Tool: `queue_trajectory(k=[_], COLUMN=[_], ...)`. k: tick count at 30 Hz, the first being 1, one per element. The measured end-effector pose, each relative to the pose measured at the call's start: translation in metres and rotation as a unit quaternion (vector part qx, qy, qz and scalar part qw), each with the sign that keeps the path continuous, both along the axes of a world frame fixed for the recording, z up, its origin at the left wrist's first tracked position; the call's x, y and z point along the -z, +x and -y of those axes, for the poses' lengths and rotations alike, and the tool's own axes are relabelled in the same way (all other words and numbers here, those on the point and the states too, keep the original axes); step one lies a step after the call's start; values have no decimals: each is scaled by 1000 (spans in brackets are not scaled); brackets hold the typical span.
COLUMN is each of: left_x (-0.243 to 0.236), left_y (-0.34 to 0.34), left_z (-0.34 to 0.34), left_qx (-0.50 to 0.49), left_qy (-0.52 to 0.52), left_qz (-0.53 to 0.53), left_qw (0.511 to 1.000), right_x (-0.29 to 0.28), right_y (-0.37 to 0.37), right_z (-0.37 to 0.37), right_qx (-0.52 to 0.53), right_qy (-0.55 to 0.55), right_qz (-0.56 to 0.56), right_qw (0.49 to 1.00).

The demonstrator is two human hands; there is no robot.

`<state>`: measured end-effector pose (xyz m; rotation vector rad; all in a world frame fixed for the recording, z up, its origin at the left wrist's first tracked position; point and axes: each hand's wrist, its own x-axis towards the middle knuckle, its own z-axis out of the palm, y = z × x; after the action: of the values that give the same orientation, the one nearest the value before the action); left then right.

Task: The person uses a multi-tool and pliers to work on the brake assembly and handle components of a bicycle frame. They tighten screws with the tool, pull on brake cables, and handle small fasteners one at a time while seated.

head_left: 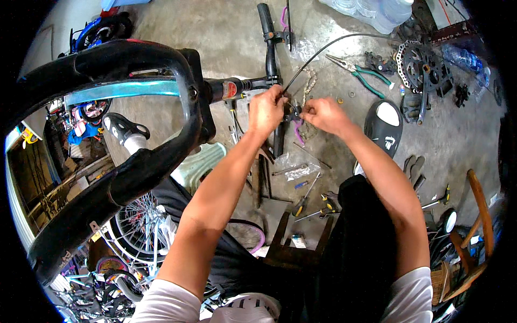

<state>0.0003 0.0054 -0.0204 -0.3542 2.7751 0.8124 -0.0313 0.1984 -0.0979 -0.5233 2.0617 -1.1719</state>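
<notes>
A black bicycle handlebar point(271, 56) runs away from me across the fork end of a black bike frame point(188, 97). Just beside its stem, my left hand point(265, 111) pinches the end of a black brake cable point(334, 42), which arcs off to the far right. To the right of it, my right hand point(325, 115) is closed in a pinch at the brake lever clamp point(293, 114); whatever lies between its fingertips is too small to make out. The purple brake lever point(298, 132) sits below the fingertips. A second purple lever point(283, 18) is at the handlebar's far end.
Green-handled pliers point(360, 72), a chain point(309, 83) and a crankset with chainring point(423, 70) lie on the concrete floor to the right. Screwdrivers point(301, 204) and a plastic bag point(296, 168) lie nearer. A wooden stool point(293, 255) is between my legs; bicycles point(137, 231) crowd the left.
</notes>
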Motion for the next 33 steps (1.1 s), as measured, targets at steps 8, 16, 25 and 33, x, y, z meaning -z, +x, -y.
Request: queue_trajectory(k=[8,16,25,33], left_x=[4,5,-1,4], left_y=[-3,-3,2,1], left_z=[6,5,2,1], left_qx=[39,6,4,37], left_qy=[-2,23,15,5], left_qz=[-5,21,2,-27], left_qw=[999,1000,1000,999], right_x=[-13,5,-13,4], right_y=[3,36,39,44], right_z=[8,24,31,29], right_qx=[-129,-26,0,79], right_qy=[115,58,96,-21], right_qz=[36,304,275,439], right_qw=[984,951,957,895])
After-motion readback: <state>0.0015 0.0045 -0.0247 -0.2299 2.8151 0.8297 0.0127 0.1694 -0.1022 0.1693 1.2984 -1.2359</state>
